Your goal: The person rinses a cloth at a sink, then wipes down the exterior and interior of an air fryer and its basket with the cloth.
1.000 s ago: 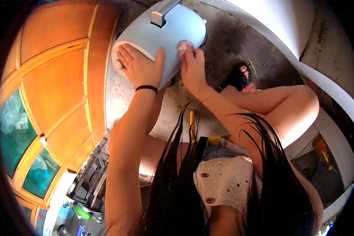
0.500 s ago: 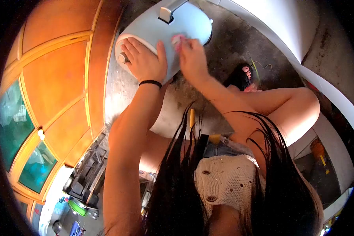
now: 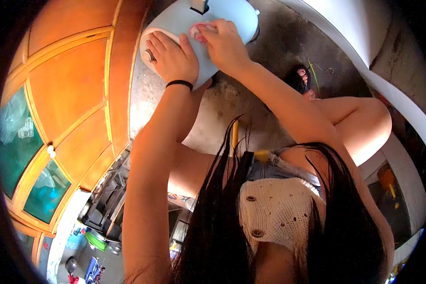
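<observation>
We pinch the cloth in our right hand against the appliance, far centre; left hand lies flat, not grasping, at its left end. Palm slips, appliance could roll.

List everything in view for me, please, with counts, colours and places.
appliance: one, pale blue, top centre
cloth: one, pink and white, at the appliance
cabinet: one, orange-brown, left
panel: one, white, upper right
floor: one, grey, mid-picture
stick: one, yellow, centre
clutter: count unclear, mixed colours, lower left
sandal: one, black, right of centre
wristband: one, black, left of centre
top: one, cream, bottom centre
shorts: one pair, grey-blue, lap
hair: two falls, black, bottom
legs: two, bare, mid-picture
left hand: one, bare, on the appliance
right hand: one, bare, holding the cloth
</observation>
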Demonstrator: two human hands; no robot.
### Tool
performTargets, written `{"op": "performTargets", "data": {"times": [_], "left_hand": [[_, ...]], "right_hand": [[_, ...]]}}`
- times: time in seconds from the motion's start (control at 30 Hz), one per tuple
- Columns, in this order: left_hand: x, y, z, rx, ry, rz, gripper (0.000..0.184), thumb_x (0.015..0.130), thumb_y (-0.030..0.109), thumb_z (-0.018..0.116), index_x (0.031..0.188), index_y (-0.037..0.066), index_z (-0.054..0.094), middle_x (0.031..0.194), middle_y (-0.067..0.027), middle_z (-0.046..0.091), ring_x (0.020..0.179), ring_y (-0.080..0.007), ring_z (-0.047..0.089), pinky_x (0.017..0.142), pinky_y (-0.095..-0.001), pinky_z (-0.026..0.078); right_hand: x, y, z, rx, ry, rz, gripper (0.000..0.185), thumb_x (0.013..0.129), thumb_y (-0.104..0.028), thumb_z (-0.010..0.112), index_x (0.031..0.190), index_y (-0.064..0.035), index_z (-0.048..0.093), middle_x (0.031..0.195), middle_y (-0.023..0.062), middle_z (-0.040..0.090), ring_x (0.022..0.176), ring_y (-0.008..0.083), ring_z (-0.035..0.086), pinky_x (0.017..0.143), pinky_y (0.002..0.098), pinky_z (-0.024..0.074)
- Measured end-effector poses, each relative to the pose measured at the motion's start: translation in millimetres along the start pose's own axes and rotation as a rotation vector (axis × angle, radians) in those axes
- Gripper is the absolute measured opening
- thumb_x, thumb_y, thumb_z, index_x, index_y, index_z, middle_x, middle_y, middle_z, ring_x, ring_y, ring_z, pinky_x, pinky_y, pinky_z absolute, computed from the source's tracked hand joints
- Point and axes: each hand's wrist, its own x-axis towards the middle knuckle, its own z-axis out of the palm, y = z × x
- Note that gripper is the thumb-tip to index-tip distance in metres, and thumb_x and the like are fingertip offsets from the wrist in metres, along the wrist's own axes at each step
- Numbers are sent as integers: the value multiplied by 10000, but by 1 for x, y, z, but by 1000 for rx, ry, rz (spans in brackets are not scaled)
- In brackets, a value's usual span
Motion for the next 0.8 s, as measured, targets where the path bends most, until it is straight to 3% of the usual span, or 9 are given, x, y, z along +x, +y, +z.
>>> {"op": "performTargets", "data": {"times": [0.17, 0.2, 0.23, 0.37, 0.43, 0.5, 0.57, 0.7, 0.8], "left_hand": [[4, -2, 1, -11, 8, -4, 716, 951, 457, 288, 1358, -131, 247, 1424, -312, 252, 1350, -426, 205, 1112, -455, 178], [4, -2, -1, -19, 8, -3, 719, 951, 460, 280, 1358, -132, 247, 1423, -312, 254, 1349, -425, 207, 1113, -452, 177], [4, -3, -2, -11, -12, -40, 718, 946, 459, 297, 1369, -118, 234, 1440, -289, 238, 1360, -408, 193, 1097, -479, 190], [15, -2, 4, 14, -35, -73, 724, 935, 459, 330, 1392, -90, 210, 1473, -245, 208, 1381, -372, 165, 1071, -523, 212], [12, -7, 3, 25, -36, -75, 724, 933, 459, 329, 1391, -91, 213, 1471, -247, 212, 1380, -373, 168, 1074, -513, 211], [15, -8, 4, 4, -30, -79, 723, 932, 457, 329, 1389, -92, 217, 1469, -249, 215, 1378, -377, 171, 1076, -503, 212], [13, -6, 4, 35, -15, -56, 723, 930, 456, 331, 1386, -95, 223, 1466, -254, 218, 1376, -377, 175, 1076, -498, 213], [12, -4, 0, 23, -25, -60, 726, 927, 452, 336, 1381, -103, 228, 1458, -266, 225, 1373, -380, 180, 1073, -499, 214], [7, 2, 2, 63, -11, -46, 719, 927, 442, 345, 1376, -110, 235, 1452, -274, 229, 1368, -391, 186, 1068, -506, 216]], "right_hand": [[-12, 20, -1, 117, -170, 5, 250, 933, -257, 461, 1018, -78, 614, 979, 196, 554, 929, 371, 537, 792, 455, 457], [0, 23, -10, 173, -78, 299, 246, 927, -266, 468, 997, -79, 613, 968, 191, 559, 928, 383, 540, 781, 455, 462], [8, 53, -4, 233, 83, 378, 260, 919, -289, 470, 983, -75, 603, 956, 212, 561, 901, 393, 542, 757, 466, 461], [-12, 23, 6, -155, 98, 232, 320, 938, -318, 459, 960, -26, 587, 896, 225, 581, 801, 365, 572, 720, 442, 453], [-47, -26, 17, 131, 7, 321, 290, 937, -190, 459, 1163, -9, 447, 998, 216, 510, 850, 326, 537, 749, 401, 453], [-79, -54, 38, 508, -81, 562, 462, 937, -62, 459, 1367, 8, 306, 1100, 206, 438, 898, 286, 502, 778, 360, 453], [-103, -59, 61, 707, -114, 833, 506, 938, -77, 467, 1376, 48, 246, 1159, 218, 408, 949, 297, 491, 813, 365, 445], [-89, -31, 61, 436, 152, 971, 500, 907, -88, 503, 1309, 101, 275, 1141, 237, 424, 970, 316, 503, 834, 401, 437], [-89, 81, 90, -13, -250, 1148, 294, 860, 25, 420, 1149, 73, 399, 849, 212, 621, 691, 316, 631, 588, 371, 508]]}}
